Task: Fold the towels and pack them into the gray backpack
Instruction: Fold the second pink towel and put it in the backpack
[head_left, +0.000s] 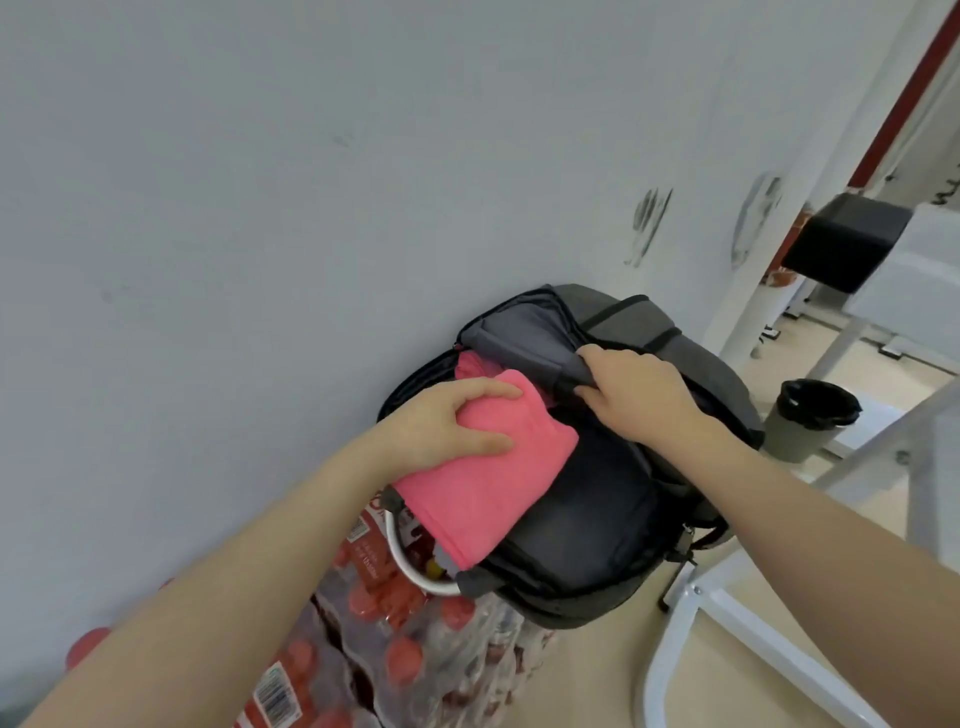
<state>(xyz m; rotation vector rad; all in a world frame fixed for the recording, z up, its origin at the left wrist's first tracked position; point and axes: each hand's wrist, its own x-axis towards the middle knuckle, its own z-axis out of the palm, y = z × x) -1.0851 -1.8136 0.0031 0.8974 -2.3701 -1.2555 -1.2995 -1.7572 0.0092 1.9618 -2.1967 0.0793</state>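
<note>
Pink folded towel (485, 470) gripped by left hand (449, 423) at the gray backpack (613, 499) mouth (another pink towel (470, 366) inside); right hand (636, 389) grasps the flap

The folded terry towel under my left hand (457, 423) is a flat coral pink (488, 483), plain, with no print on it, and a second bit of the same pink cloth (470, 366) shows inside the bag. The fabric backpack my right hand (636, 389) grips is heather gray outside (717, 374), with black straps and zipper lines, a charcoal front panel (587, 519) and a paler gray lining (524, 332). Below it, the shrink-wrapped plastic bottles (395, 623) have red caps and red-and-white labels with a black barcode. The wall (260, 182) is pale gray-white with dark smudges. The bin (810, 415) is olive-gray, lined in black.
</note>
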